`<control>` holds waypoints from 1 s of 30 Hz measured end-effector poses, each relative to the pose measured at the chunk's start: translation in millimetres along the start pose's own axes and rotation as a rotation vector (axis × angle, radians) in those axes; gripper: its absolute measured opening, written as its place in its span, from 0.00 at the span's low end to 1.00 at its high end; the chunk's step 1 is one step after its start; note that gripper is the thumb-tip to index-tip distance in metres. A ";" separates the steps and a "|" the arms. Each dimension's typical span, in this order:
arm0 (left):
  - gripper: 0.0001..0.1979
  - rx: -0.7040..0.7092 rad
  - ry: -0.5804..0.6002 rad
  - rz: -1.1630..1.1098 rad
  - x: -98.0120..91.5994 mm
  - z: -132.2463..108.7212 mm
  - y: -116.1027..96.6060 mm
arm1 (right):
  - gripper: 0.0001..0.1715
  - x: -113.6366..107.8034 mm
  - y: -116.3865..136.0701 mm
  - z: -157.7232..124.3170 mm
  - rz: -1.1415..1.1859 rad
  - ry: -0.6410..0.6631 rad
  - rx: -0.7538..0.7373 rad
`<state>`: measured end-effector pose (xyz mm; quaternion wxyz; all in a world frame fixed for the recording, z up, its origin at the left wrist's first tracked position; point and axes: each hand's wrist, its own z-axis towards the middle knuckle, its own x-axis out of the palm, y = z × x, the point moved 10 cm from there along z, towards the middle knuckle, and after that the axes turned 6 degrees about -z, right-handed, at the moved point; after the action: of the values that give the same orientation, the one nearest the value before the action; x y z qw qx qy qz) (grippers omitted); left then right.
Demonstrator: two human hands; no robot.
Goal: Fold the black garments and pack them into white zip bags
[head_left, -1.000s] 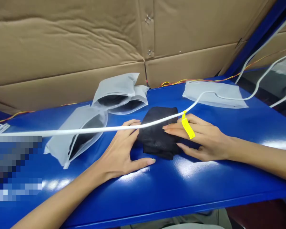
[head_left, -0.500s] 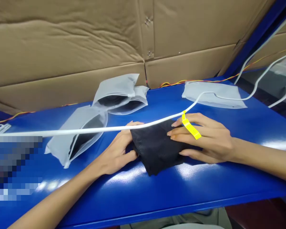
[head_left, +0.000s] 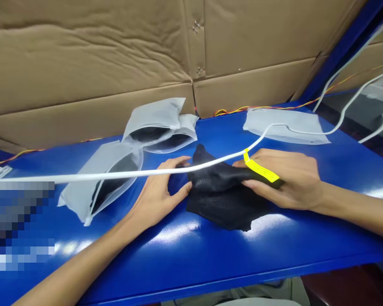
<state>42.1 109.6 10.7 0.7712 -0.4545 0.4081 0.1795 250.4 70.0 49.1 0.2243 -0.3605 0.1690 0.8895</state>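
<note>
A piece of black mesh-textured fabric (head_left: 223,204) lies partly unfolded on the blue table (head_left: 166,272), its far corner standing up. My right hand (head_left: 287,178) is closed on the fabric's right part, thumb and fingers pinching a fold. At the fabric's left edge is my left hand (head_left: 161,191), with thumb and fingers apart, its fingertips close to or just touching the cloth. A white cable (head_left: 140,173) with a yellow tag (head_left: 263,171) passes in front of both hands and hides a little of the fabric.
Several frosted zip bags lie at the back left, one open bag (head_left: 86,174) with dark contents nearest my left arm. A flat frosted bag (head_left: 287,125) lies at the back right. Cardboard (head_left: 115,55) walls the rear; red and yellow wires (head_left: 230,111) run along its foot.
The right hand has closed on the cloth and lifted a fold of it. The fabric has turned and shifted right; the left hand's fingers have opened and come off its edge.
</note>
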 end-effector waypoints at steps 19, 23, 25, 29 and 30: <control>0.03 0.600 0.049 0.127 1.5 -20.4 -70.4 | 0.25 65.3 -87.3 -40.4 0.995 0.105 1.007; 0.03 0.585 0.021 0.131 -2.0 -19.8 -67.8 | 0.22 72.6 -81.7 -38.7 1.151 0.214 0.977; 0.04 0.579 0.017 0.129 -2.7 -19.5 -68.5 | 0.20 70.8 -79.8 -37.0 1.190 0.229 0.948; 0.05 0.564 0.035 0.115 -0.3 -18.9 -69.5 | 0.15 65.4 -75.1 -33.8 1.184 0.229 0.894; 0.05 0.560 0.035 0.118 0.1 -19.1 -69.5 | 0.15 65.6 -74.5 -33.7 1.156 0.235 0.874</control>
<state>78.3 57.1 44.3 0.8478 -0.2021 0.4807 0.0964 266.4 135.4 -31.3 -0.1768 -0.1846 0.6946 0.6725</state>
